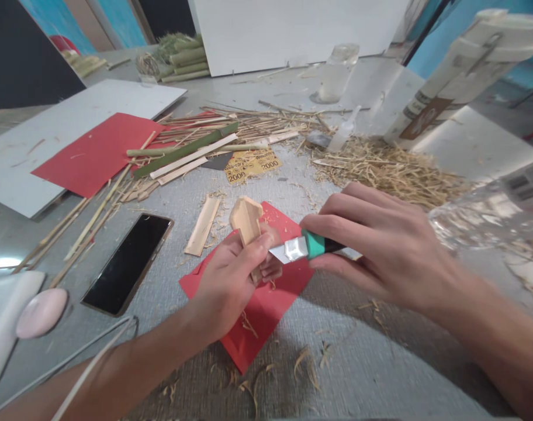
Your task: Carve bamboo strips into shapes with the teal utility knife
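My left hand [231, 269] is closed around a small carved piece of pale wood [248, 219], whose wider, angular end sticks up past the thumb. In my right hand [376, 240] is a utility knife [317, 244] with a green collar and dark handle. Its blade points left and lies close by the left fingertips; whether it touches the wood I cannot tell. Beneath both hands lies a red sheet [279, 304] with a few curled shavings on it. A flat wooden strip [202, 225] rests just beyond, left of the carved piece.
A phone [128, 263] lies at the left, near a pale pink oval object [42, 313]. Bamboo strips [196, 155] and sandpaper [253, 164] sit beyond my hands. Straw-like shavings [393, 169], a plastic bottle [490, 204] and a large white container [463, 82] stand at the right.
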Available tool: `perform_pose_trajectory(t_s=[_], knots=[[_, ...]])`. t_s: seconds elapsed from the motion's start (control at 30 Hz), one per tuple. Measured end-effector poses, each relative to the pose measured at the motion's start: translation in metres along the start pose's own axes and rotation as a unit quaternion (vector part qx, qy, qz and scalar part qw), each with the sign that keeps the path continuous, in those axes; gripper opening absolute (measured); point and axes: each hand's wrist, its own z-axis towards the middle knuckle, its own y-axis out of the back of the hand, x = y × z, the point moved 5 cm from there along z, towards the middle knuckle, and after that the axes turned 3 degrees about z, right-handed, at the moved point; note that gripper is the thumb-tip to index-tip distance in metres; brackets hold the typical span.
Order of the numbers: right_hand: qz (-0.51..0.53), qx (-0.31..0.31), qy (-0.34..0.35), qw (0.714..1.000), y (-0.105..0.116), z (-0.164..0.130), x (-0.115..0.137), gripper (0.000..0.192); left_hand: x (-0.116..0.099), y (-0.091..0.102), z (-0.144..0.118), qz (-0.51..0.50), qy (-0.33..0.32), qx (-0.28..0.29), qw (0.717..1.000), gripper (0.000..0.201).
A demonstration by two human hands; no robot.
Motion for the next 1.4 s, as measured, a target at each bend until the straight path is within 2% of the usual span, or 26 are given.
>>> perform_pose_trajectory(t_s=[0.3,0.53,1.4], knots=[[0.009,-0.005,-0.004,1.000,0.0003,-0.0001,0.0005,0.036,0.0006,-0.0011,-0.0007,-0.018,0.004,0.003,1.000,0.032],[0.013,-0.009,-0.003,1.000,0.0012,-0.0001,0.0014,0.034,-0.0004,-0.0045,0.0002,-0.057,0.005,0.027,0.998,0.035],[0.050,-0.015,-0.015,0.999,-0.0012,-0.0011,0.0037,0.032,-0.0032,-0.0040,-0.0015,-0.026,0.000,0.010,1.000,0.035]])
